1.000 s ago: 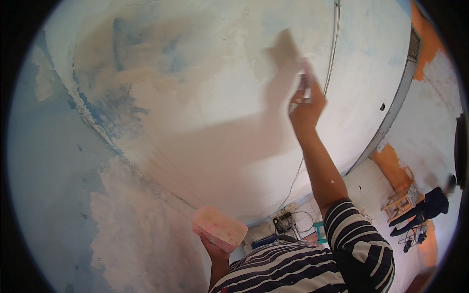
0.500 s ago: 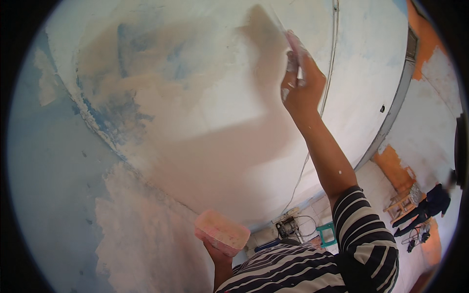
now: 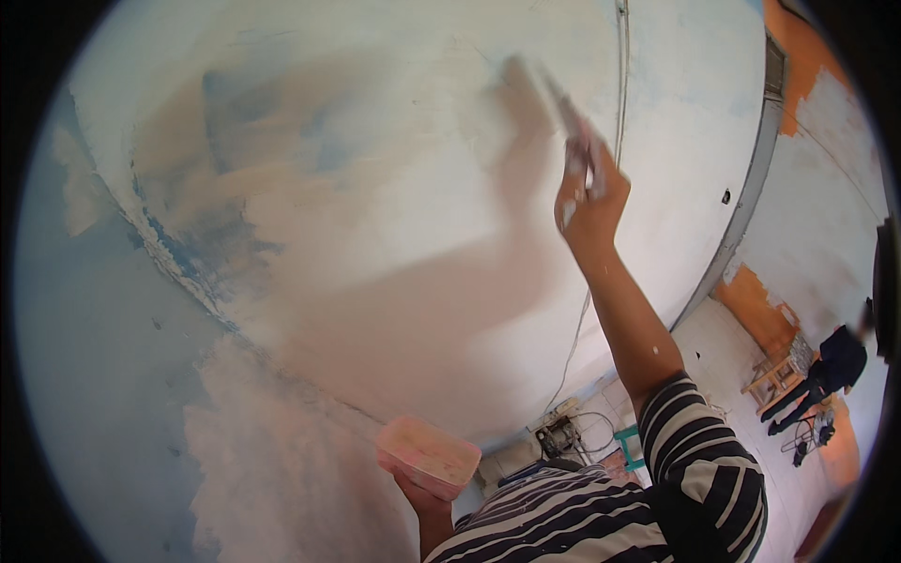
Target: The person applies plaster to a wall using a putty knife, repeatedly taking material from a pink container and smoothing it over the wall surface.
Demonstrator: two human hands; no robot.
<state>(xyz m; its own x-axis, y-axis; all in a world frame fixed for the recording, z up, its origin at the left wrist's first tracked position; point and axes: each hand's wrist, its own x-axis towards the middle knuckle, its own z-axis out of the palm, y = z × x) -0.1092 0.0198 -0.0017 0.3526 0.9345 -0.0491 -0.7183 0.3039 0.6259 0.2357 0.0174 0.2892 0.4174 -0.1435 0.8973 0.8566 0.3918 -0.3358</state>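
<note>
My right hand [image 3: 595,208] is raised before a patchy white wall [image 3: 441,202], its fingers wrapped round a putty knife. The thin blade of this putty knife [image 3: 560,101] points up and left, blurred by motion; whether it touches the wall I cannot tell. Low in the view, my left hand [image 3: 424,497] grips a pink rectangular tub [image 3: 430,448] from below. Pale smears coat the tub's upper face. White paste spots my right fingers and forearm. Bluish patches [image 3: 328,141] show through the wall's coating, and my arm's shadow falls across it.
A cable [image 3: 621,84] runs down the wall. To the left, a cracked corner [image 3: 169,253] meets a blue wall [image 3: 94,366]. On the floor are a dark machine with wires [image 3: 560,436] and a green stool [image 3: 631,448]. A person [image 3: 835,361] stands far right by a wooden stool [image 3: 774,383].
My right hand has come down with the putty knife, whose blade now tilts differently. The view has shifted slightly. My left hand still holds the tub in nearly the same place.
</note>
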